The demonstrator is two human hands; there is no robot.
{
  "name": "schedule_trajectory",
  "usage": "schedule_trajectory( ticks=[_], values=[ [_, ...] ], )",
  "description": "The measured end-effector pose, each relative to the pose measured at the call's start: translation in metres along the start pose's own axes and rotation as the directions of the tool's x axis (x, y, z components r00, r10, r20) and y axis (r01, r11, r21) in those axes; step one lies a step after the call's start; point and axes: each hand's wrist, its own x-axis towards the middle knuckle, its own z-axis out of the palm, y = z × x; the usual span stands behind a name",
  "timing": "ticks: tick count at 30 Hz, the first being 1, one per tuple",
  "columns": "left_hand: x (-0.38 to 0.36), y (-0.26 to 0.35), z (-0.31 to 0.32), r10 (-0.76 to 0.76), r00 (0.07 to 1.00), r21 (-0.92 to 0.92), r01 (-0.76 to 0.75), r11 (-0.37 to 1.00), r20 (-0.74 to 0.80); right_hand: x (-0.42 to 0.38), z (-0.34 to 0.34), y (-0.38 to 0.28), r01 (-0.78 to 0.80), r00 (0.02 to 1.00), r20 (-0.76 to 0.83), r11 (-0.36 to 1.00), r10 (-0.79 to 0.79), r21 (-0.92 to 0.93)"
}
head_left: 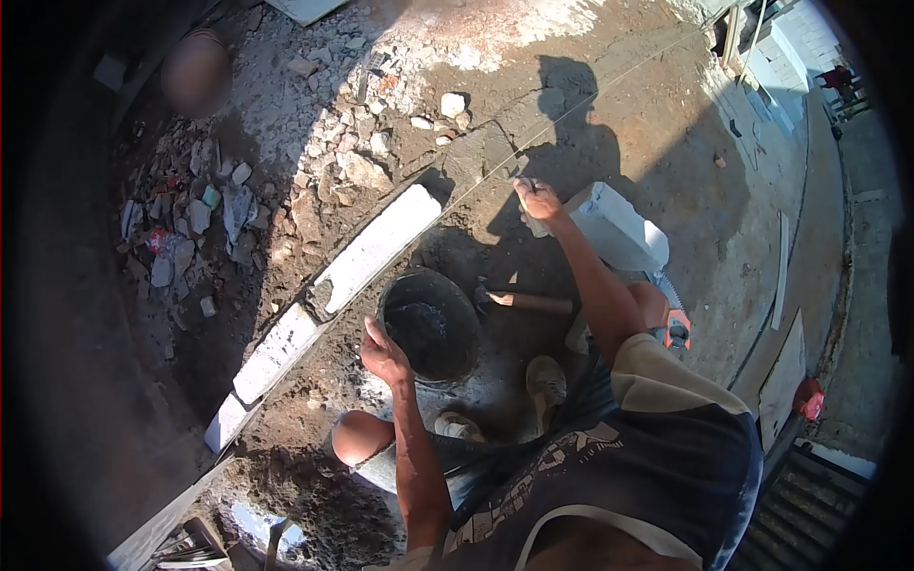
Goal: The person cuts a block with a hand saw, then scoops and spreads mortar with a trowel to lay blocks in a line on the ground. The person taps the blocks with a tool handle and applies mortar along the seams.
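My right hand (541, 201) is closed at the far side, its fingers bent around a small greyish piece (535, 227) that I cannot clearly make out. Just right of it stands a large white block (614, 228). My left hand (384, 354) is beside the left rim of a black bucket (383, 306), with its fingers partly apart and nothing visible in them. Wet grey material (424, 324) shows inside the bucket. Beyond that hand, a row of white blocks (386, 246) runs diagonally along a taut string (557, 121).
A hammer (528, 303) lies right of the bucket, near my shoes (546, 381). A saw with an orange handle (677, 326) is by my right knee. Rubble (362, 171) covers the ground behind the blocks. At lower left, a trowel-like tool (275, 538) sits in a shiny pan (252, 519).
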Motion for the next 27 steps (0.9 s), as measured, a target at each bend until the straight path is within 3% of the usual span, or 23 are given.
schedule_trajectory(
  ticks=[1,3,4,7,8,9,10,11,14,16,17,18,20,21,23,25,27],
  values=[
    [0.000,-0.001,0.001,0.000,1.000,-0.021,0.000,1.000,-0.007,-0.006,0.014,-0.004,-0.046,0.998,0.052,0.998,0.048,-0.046],
    [0.003,-0.006,0.001,-0.001,1.000,-0.054,0.000,0.999,-0.021,-0.042,0.047,-0.001,-0.050,0.999,-0.025,0.990,0.047,-0.135],
    [0.005,-0.008,0.000,0.019,1.000,-0.059,-0.020,0.998,-0.018,-0.054,0.055,0.005,-0.078,0.997,0.026,0.996,0.079,-0.040],
    [-0.001,-0.013,-0.006,0.025,1.000,-0.055,-0.026,0.998,-0.010,-0.077,0.064,0.046,0.057,0.970,-0.241,0.995,-0.036,0.078],
    [-0.003,-0.009,-0.011,0.020,1.000,-0.039,-0.020,0.999,0.007,-0.074,0.058,0.058,0.019,0.954,-0.299,0.983,0.037,0.184],
    [-0.003,-0.003,-0.010,0.024,0.999,-0.028,-0.023,0.999,0.024,-0.063,0.049,0.065,-0.002,0.947,-0.298,0.928,0.121,0.371],
    [-0.002,-0.008,0.001,0.107,0.992,-0.179,-0.117,0.977,-0.064,-0.045,0.037,0.068,-0.010,0.941,-0.279,0.838,0.193,0.545],
    [0.000,-0.007,0.002,0.089,0.995,-0.169,-0.094,0.981,-0.038,-0.024,0.030,0.069,-0.016,0.935,-0.242,0.714,0.258,0.700],
    [0.000,-0.011,-0.010,0.018,0.999,-0.100,-0.014,0.995,0.035,0.041,0.023,0.069,-0.105,0.950,-0.019,0.377,0.311,0.920],
    [0.001,-0.019,-0.014,0.042,0.998,-0.052,-0.040,0.998,0.043,0.042,0.061,0.053,-0.070,0.985,-0.024,0.522,0.170,0.850],
    [0.002,-0.019,-0.011,0.055,0.997,-0.041,-0.053,0.998,0.046,0.039,0.087,0.036,-0.138,0.946,-0.052,0.541,0.321,0.830],
    [-0.001,-0.012,-0.011,0.024,0.999,-0.046,-0.021,0.999,0.045,0.011,0.113,0.024,-0.077,0.971,-0.063,0.556,0.229,0.828],
    [-0.001,-0.016,-0.006,0.066,0.998,-0.054,-0.066,0.996,-0.005,-0.036,0.146,0.022,-0.153,0.981,0.031,0.657,0.194,0.738],
    [0.000,-0.019,-0.006,0.087,0.996,-0.054,-0.088,0.995,-0.031,-0.058,0.148,0.027,-0.213,0.976,0.175,0.692,0.127,0.690],
    [0.000,-0.012,-0.005,0.028,0.999,-0.017,-0.028,0.999,-0.039,-0.097,0.145,0.024,-0.242,0.967,0.113,0.700,0.227,0.672],
    [-0.006,-0.008,-0.009,0.003,1.000,-0.008,-0.003,1.000,-0.023,-0.117,0.124,0.035,-0.142,0.968,-0.108,0.847,0.228,0.511],
    [-0.004,-0.003,-0.011,0.046,0.998,-0.039,-0.045,0.998,0.031,-0.105,0.097,0.073,-0.020,0.955,-0.285,0.979,0.078,0.204]
  ],
)
